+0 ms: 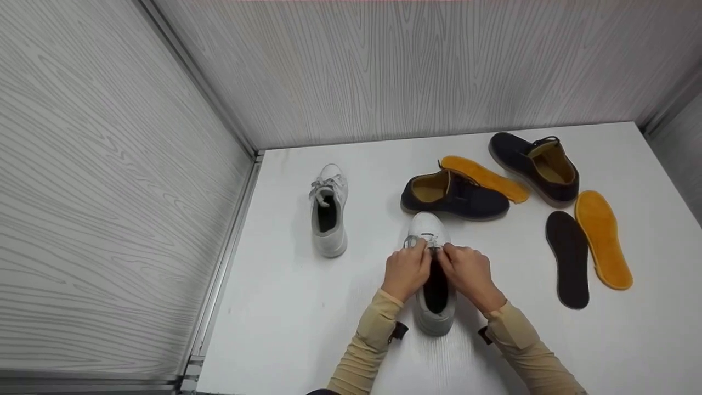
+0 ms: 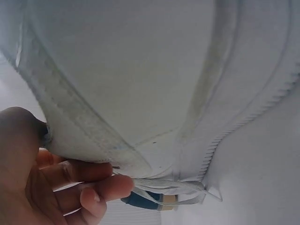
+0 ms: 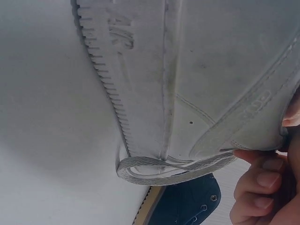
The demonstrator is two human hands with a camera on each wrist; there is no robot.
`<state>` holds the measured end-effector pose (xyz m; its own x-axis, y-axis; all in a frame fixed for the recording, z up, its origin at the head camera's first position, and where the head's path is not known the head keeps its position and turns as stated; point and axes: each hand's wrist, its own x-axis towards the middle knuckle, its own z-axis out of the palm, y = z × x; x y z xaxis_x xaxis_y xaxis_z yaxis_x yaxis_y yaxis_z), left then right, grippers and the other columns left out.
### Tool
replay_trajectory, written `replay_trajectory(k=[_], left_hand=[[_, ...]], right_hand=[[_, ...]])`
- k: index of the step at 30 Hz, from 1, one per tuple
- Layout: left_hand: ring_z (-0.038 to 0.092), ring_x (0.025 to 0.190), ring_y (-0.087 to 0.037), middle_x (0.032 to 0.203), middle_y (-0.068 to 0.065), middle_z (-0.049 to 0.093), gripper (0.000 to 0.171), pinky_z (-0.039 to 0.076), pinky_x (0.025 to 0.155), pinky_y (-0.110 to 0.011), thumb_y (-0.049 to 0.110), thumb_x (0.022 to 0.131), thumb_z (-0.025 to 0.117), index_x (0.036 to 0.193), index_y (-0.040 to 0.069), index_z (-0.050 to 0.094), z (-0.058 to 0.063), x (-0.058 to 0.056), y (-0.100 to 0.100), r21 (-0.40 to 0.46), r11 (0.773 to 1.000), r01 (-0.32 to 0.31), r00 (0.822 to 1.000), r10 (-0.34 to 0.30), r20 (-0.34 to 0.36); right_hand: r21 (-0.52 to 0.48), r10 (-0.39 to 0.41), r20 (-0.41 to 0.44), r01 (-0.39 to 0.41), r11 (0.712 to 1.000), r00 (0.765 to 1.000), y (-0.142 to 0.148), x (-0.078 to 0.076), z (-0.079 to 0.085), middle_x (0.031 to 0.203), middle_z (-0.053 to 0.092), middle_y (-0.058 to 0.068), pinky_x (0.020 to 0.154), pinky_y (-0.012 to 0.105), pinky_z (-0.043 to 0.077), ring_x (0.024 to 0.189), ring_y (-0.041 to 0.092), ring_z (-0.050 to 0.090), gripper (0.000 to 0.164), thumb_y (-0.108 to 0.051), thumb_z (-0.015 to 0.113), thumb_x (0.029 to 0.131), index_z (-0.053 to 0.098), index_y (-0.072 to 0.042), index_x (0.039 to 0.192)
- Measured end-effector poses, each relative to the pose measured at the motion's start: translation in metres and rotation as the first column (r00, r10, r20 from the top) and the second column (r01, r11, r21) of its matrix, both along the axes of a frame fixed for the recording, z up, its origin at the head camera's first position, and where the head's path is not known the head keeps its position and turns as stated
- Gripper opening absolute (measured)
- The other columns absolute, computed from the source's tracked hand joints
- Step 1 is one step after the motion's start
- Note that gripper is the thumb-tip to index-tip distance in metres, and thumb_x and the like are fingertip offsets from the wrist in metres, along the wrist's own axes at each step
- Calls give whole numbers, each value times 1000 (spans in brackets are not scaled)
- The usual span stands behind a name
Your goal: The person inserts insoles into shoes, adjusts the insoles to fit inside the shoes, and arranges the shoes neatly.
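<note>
A white sneaker (image 1: pixel 434 325) stands in front of me, toe pointing away, its dark inside showing between my hands. My left hand (image 1: pixel 407 270) pinches the left edge of its opening near the laces, thumb on the inner side and fingers outside. On the opposite edge, my right hand (image 1: pixel 469 272) has the same kind of pinch. Loops of the white lace (image 3: pixel 140 177) hang along the sneaker's side in the right wrist view, and more lace (image 2: pixel 176 185) shows below the left fingers.
A second white sneaker (image 1: pixel 330 241) stands at the left. Beyond the toe lies a dark blue shoe (image 1: pixel 466 203) against a yellow insole (image 1: pixel 485 176); its mate (image 1: pixel 515 156) is farther back. A black insole (image 1: pixel 570 269) and another yellow insole (image 1: pixel 606 241) lie at the right.
</note>
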<state>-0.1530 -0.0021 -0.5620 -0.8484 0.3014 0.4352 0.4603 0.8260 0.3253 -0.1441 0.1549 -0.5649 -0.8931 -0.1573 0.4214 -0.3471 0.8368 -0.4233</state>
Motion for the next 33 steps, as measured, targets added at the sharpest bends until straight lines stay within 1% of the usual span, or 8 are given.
replay_trajectory(k=[6, 12, 15, 19, 22, 27, 30, 33], left_hand=[[64, 61, -35, 70, -14, 63, 14, 49, 54, -44, 21, 97, 53, 91, 9, 58, 7, -10, -7, 65, 997, 48, 984, -58, 169], [51, 58, -19, 64, 1, 48, 15, 43, 55, -34, 20, 97, 52, 86, 10, 52, 10, -16, -13, 124, 987, 103, 944, -136, 300], [45, 58, -14, 65, 6, 41, 17, 38, 54, -30, 22, 97, 53, 83, 13, 49, 13, -17, -14, 126, 984, 125, 934, -159, 319], [45, 58, -13, 66, 6, 41, 22, 35, 54, -27, 24, 99, 53, 80, 14, 47, 16, -20, -14, 125, 980, 157, 917, -192, 351], [46, 56, -13, 64, 5, 43, 24, 35, 52, -26, 24, 100, 52, 78, 15, 47, 17, -21, -15, 129, 977, 170, 906, -207, 369], [48, 55, -12, 63, 5, 45, 25, 36, 52, -25, 24, 99, 53, 77, 14, 49, 14, -21, -14, 142, 973, 180, 906, -220, 361], [48, 55, -12, 62, 5, 45, 25, 36, 52, -25, 23, 99, 53, 77, 14, 49, 12, -20, -14, 152, 971, 185, 911, -228, 345], [47, 55, -12, 62, 6, 45, 25, 36, 52, -25, 23, 100, 53, 77, 13, 50, 11, -20, -14, 156, 969, 191, 914, -233, 333]], right_hand=[[-1, 27, 61, -27, 1000, 998, 1, -8, 7, 58, 56, 12, 46, 51, 43, 54, 39, 58, 30, -18, 66, 93, 55, -9, 66], [-78, 52, 191, -38, 996, 980, 13, -8, 18, 51, 40, -3, 45, 35, 33, 46, 18, 43, 39, -32, 67, 95, 53, -15, 62], [-88, -3, 180, 19, 996, 984, 32, -9, 20, 51, 43, -3, 44, 35, 32, 45, 16, 42, 37, -33, 65, 96, 58, -14, 65], [-67, -162, 159, 174, 982, 974, 71, -10, 18, 60, 57, 8, 43, 42, 37, 49, 26, 51, 27, -27, 66, 94, 67, -6, 75], [-36, -277, 226, 292, 956, 934, 103, -7, 14, 77, 62, 20, 46, 50, 42, 57, 38, 57, 27, -25, 64, 93, 69, 1, 89], [10, -407, 403, 441, 897, 819, 146, 2, 3, 111, 47, 38, 60, 62, 44, 75, 56, 55, 45, -29, 59, 95, 55, 11, 114], [30, -447, 485, 496, 868, 752, 163, 6, -6, 119, 35, 44, 66, 66, 41, 81, 59, 51, 53, -29, 58, 94, 45, 15, 121], [49, -458, 544, 518, 854, 703, 175, 11, -13, 119, 31, 46, 70, 67, 40, 85, 57, 48, 57, -29, 56, 94, 39, 18, 123]])
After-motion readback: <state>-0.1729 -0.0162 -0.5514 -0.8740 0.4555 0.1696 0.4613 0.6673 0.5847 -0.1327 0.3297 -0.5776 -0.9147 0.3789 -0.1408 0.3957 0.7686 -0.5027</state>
